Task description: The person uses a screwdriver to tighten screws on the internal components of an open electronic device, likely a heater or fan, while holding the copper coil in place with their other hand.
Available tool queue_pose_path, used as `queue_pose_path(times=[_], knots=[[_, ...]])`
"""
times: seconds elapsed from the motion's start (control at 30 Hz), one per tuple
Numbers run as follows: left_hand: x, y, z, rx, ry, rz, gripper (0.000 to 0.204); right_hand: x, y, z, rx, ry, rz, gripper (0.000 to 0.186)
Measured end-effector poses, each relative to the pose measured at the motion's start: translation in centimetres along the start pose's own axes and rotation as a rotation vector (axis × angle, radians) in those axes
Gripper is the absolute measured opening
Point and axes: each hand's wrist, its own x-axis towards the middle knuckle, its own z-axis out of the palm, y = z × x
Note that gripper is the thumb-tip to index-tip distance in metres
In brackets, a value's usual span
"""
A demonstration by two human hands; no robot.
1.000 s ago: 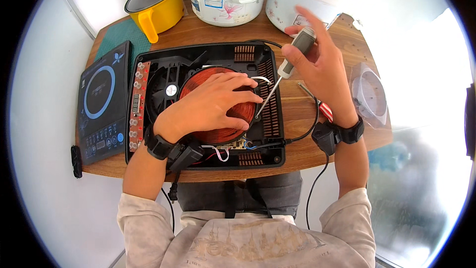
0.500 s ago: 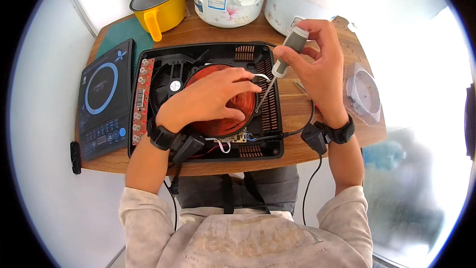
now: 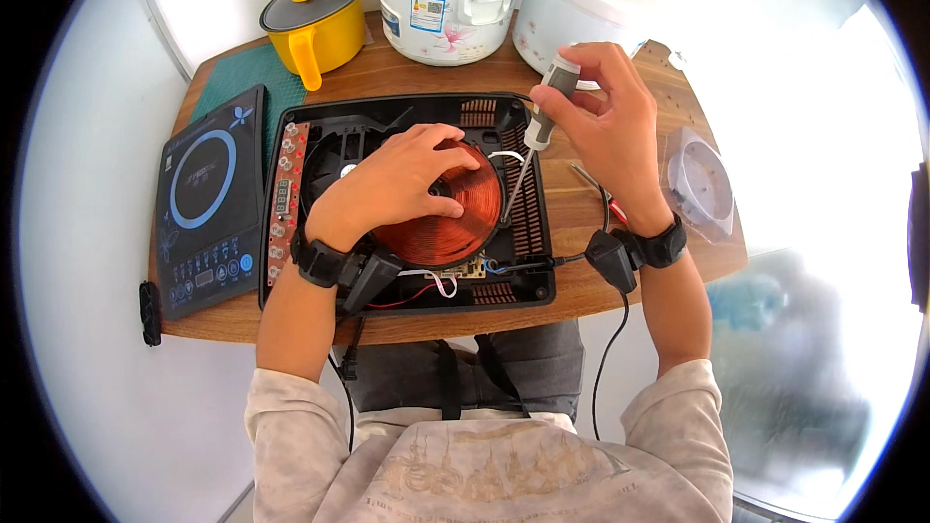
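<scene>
Copper coil [image 3: 475,208], 1 pc: partly under L hand [image 3: 387,184], fingers apart. Screwdriver [image 3: 539,129], 1 pc: hdl clamped in R hand [image 3: 612,118], shaft slanting dn to coil's R edge.

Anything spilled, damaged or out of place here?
No spill or damage shows. The black housing lies open, copper coil exposed, a black panel left of it: odd for an appliance, though the right hand holds a screwdriver.

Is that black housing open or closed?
Open: no cover sits on the black housing, and the copper coil and red circuit board show inside.
</scene>
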Motion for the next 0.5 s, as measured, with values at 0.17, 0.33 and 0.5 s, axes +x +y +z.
queue_pose_path(times=[0.17,0.33,0.5], knots=[[-0.1,0.0,0.1,0.004,0.007,-0.003,0.05,-0.3,-0.2,-0.2,0.037,-0.008,-0.1,0.034],[-0.2,-0.1,0.1,0.001,0.011,-0.005,0.051,-0.5,-1.9,0.4,0.055,-0.055,-0.236,0.033],[-0.1,-0.5,0.4,0.011,0.054,0.039,0.048,-1.2,-3.4,0.8,0.103,-0.137,-0.381,0.032]])
